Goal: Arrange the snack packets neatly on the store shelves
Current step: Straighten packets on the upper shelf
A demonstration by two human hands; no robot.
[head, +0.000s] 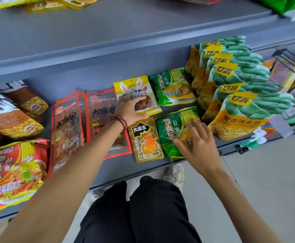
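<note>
Your left hand [132,109] centre frame, fingers curled on the yellow packet [138,87], thumb at its lower edge, right hand [197,144] flat, fingers spread over the green packet [167,130], both packets lying mid-frame on the grey shelf [122,166]

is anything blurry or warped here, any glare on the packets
Head view: the wide lens bows the upper shelf edge; the yellow packets at the top left are smeared; the right hand and the left hand gripping the rabbit packet are slightly motion-blurred; soft glare whitens the clear red-edged packets.
</note>
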